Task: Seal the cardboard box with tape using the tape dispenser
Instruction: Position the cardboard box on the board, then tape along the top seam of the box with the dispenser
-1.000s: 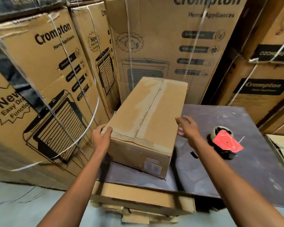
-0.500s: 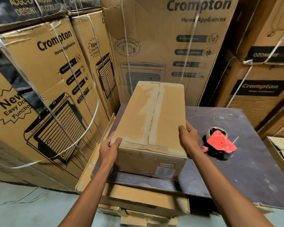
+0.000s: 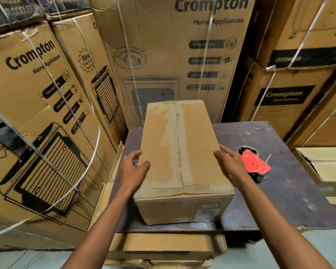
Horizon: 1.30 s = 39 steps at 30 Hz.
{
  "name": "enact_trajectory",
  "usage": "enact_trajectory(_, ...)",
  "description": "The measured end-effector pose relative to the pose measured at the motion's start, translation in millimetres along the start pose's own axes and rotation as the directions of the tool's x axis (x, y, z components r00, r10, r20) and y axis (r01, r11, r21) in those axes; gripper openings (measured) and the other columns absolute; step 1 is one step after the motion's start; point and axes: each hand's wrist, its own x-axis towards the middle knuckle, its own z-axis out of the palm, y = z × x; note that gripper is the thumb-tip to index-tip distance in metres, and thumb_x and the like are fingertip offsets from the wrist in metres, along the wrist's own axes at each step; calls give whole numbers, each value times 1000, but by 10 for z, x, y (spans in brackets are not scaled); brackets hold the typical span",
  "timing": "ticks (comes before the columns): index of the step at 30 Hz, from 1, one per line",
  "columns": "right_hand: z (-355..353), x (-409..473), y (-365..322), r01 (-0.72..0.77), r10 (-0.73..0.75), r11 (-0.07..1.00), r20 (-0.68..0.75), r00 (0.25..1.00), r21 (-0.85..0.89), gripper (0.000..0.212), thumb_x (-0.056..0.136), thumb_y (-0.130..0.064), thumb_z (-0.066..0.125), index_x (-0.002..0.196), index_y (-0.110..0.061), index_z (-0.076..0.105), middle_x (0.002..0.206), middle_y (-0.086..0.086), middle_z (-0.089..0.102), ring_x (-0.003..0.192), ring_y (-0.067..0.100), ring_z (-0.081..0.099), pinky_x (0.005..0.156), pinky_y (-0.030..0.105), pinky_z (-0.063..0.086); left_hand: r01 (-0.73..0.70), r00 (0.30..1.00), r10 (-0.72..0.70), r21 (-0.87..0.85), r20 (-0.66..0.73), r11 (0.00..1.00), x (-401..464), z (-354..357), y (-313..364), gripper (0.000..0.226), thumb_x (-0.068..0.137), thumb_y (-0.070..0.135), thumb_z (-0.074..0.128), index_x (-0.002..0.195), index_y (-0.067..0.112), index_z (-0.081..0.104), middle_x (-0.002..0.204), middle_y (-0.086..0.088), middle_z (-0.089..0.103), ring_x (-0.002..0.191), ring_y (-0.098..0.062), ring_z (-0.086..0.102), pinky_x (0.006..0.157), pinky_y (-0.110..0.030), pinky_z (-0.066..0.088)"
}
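Both hands flank box (image 3: 182, 152): left (image 3: 132, 169) fingers curled at its side, right (image 3: 229, 164) flat | seam untaped | dispenser (image 3: 254, 166) untouched mid-table | risk: flaps lifting when released.

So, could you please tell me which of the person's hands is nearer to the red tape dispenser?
The right hand is nearer: it rests on the cardboard box's right side, just beside the tape dispenser on the table. The left hand is on the box's far side.
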Motion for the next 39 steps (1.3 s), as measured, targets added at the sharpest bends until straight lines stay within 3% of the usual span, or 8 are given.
enact_trajectory(6, -68, -12, 36, -136, 146, 986, -105, 984, 96, 33, 99, -38, 54, 88, -12, 71, 78, 7, 69, 56, 15, 56, 54, 28, 34, -351, 933, 294, 351, 206, 868, 530, 394, 174, 44, 87, 37, 69, 129, 24, 63, 135, -1, 51, 134, -24, 38, 106, -39, 32)
enact_trajectory(11, -192, 8, 388, -278, 350, 920, -260, 900, 276, 33, 102, -11, 48, 71, -9, 58, 42, -3, 55, 28, 5, 45, 34, 17, 33, -546, 831, 397, 441, 389, 712, 695, 767, 377, 36, 92, 43, 59, 125, 28, 64, 132, 4, 53, 137, -25, 35, 115, -67, 7)
enact_trajectory(16, -395, 314, 1014, -401, 428, 902, -464, 776, 161, 21, 90, -15, 70, 77, -1, 61, 79, 16, 59, 59, 24, 61, 54, 34, 43, -598, 787, 421, 393, 451, 698, 874, 1005, 502, 33, 93, 40, 60, 122, 27, 65, 130, 0, 52, 129, -28, 44, 115, -65, 9)
enact_trajectory(20, -690, 1139, 1928, -473, 456, 876, -470, 755, 91, 72, 60, -42, 85, 104, 13, 69, 100, 25, 73, 90, 38, 71, 79, 54, 60, -597, 789, 423, 395, 445, 699, 1065, 1149, 524, 32, 92, 39, 60, 122, 26, 65, 123, 0, 52, 124, -27, 49, 118, -65, 9)
enact_trajectory(24, -376, 865, 1113, -524, 470, 851, -475, 744, 20, 59, 77, -36, 86, 107, 11, 67, 107, 20, 72, 100, 37, 70, 80, 40, 54, -591, 802, 438, 427, 407, 685, 1235, 1265, 546, 31, 91, 38, 60, 119, 25, 67, 111, -1, 52, 114, -28, 51, 114, -57, 25)
enact_trajectory(27, -274, 919, 1011, -548, 525, 834, -407, 748, 69, 29, 88, -11, 75, 106, 10, 66, 97, 19, 68, 87, 33, 67, 72, 32, 49, -579, 813, 447, 441, 373, 686, 1302, 1328, 573, 29, 91, 34, 61, 117, 23, 67, 104, -1, 53, 107, -27, 46, 98, -43, 40)
enact_trajectory(34, -274, 1110, 1016, -522, 429, 852, -537, 727, -26, 50, 74, -24, 68, 106, 15, 63, 107, 22, 68, 96, 36, 66, 78, 47, 54, -575, 818, 463, 499, 340, 648, 1404, 1418, 543, 27, 90, 36, 60, 114, 26, 65, 96, 4, 53, 106, -28, 43, 92, -42, 39)
enact_trajectory(39, -345, 1240, 782, -397, 293, 912, -513, 807, -103, 26, 73, -22, 72, 62, -6, 54, 75, 15, 62, 74, 30, 58, 70, 44, 49, -595, 803, 485, 482, 345, 643, 1481, 1420, 509, 27, 88, 40, 57, 111, 27, 65, 87, 9, 48, 101, -25, 43, 87, -40, 39)
